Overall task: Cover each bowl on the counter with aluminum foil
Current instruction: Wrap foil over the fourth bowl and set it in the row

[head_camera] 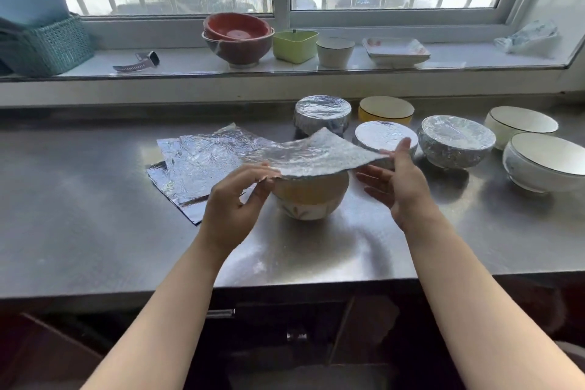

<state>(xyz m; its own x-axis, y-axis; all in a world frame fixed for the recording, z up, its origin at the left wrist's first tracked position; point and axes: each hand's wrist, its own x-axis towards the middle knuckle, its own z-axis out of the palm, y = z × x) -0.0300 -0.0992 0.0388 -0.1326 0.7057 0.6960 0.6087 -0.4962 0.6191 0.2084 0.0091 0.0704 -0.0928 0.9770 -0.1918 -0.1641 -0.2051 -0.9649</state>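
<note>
Stainless-steel tabletop (95, 199): a thin, crinkled aluminium foil sheet (316, 152) is pinched at opposite edges by the left hand (235, 199) and right hand (400, 180). Between both grips it rests on the round ceramic bowl (310, 196). Being light and easily torn, it is best held at the edges.

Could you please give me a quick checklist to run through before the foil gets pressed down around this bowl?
1. Foil sheet lies over the bowl: ok.
2. Left hand pinches the sheet's near-left edge: ok.
3. Right hand holds the sheet's right edge: ok.
4. Sheet overhangs the rim all round: cannot tell, far side hidden.
5. Spare foil sheets left for the uncovered bowls: ok.
</note>
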